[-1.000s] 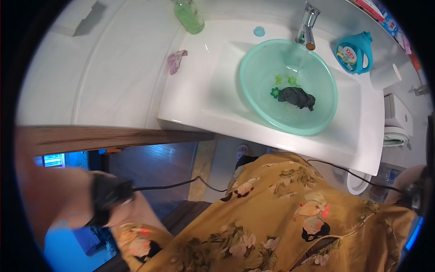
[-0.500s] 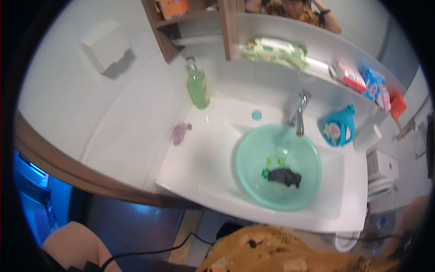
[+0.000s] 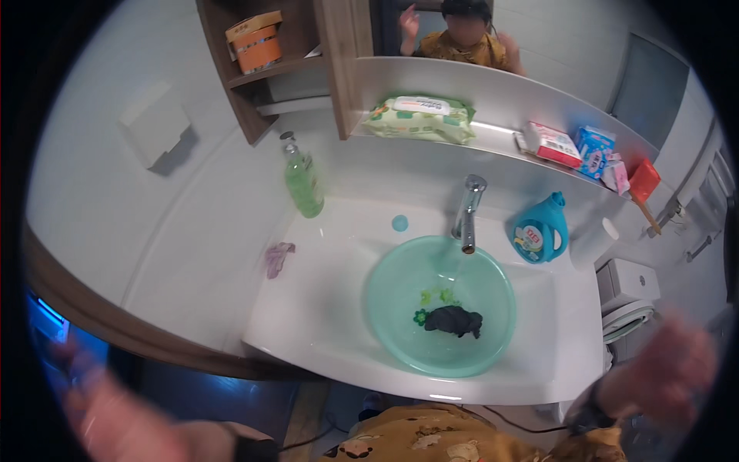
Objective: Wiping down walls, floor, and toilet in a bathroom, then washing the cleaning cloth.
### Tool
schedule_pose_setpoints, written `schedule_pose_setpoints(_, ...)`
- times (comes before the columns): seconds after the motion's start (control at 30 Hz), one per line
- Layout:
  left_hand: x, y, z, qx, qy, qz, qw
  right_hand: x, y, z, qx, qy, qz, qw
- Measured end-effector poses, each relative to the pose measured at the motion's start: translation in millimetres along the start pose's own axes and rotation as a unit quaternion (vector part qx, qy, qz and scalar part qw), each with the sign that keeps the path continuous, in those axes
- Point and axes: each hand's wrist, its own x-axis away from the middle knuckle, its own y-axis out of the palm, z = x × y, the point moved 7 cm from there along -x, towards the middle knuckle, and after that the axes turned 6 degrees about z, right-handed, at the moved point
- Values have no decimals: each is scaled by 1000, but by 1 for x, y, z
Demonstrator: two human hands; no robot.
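Blurred by motion, my left hand (image 3: 123, 416) is raised at the lower left, with fingers apart and nothing seen in it. My right hand (image 3: 670, 369), also smeared, hangs at the right near the toilet; its fingers cannot be made out. Both are away from the sink. A mint-green basin (image 3: 389, 327) stands in the white sink (image 3: 323, 308), below the chrome faucet (image 3: 467, 219). In its bottom lies a crumpled dark grey cloth (image 3: 454, 321), wet-looking, beside green flower-shaped marks or pieces.
Around the sink stand a green pump bottle (image 3: 304, 185), a blue detergent jug (image 3: 543, 231), a white cup (image 3: 596, 242), a light-blue round cap (image 3: 399, 223) and a small purple cloth (image 3: 279, 259). A wipes pack (image 3: 422, 119) and small boxes line the shelf under the mirror.
My hands have come down into view at both sides. The view has shifted, so the sink and basin sit lower and further left. The cloth stays in the basin.
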Motion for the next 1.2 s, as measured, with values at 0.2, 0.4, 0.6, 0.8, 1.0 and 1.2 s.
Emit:
schedule_pose_setpoints(0.2, 305, -101, -180, -195, -730, 50, 653, 214, 62, 247, 262, 444, -381, 767)
schedule_pose_setpoints(0.4, 453, -130, -166, -178, -858, 185, 446, 307, 80, 291, 484, 418, -519, 567)
schedule_pose_setpoints(0.6, 477, -119, -172, -266, -892, 126, 343, 357, 59, 316, 271, 608, -414, 621)
schedule_pose_setpoints(0.8, 482, -92, -183, -156, -939, 98, 290, 286, 56, 284, 92, 776, -128, 611)
schedule_pose_setpoints(1.0, 490, -98, -198, -113, -912, 86, 386, 215, 79, 248, 178, 473, -367, 781)
schedule_pose_setpoints(1.2, 472, -139, -204, -232, -869, 134, 415, 205, -22, 273, 216, 573, -113, 782)
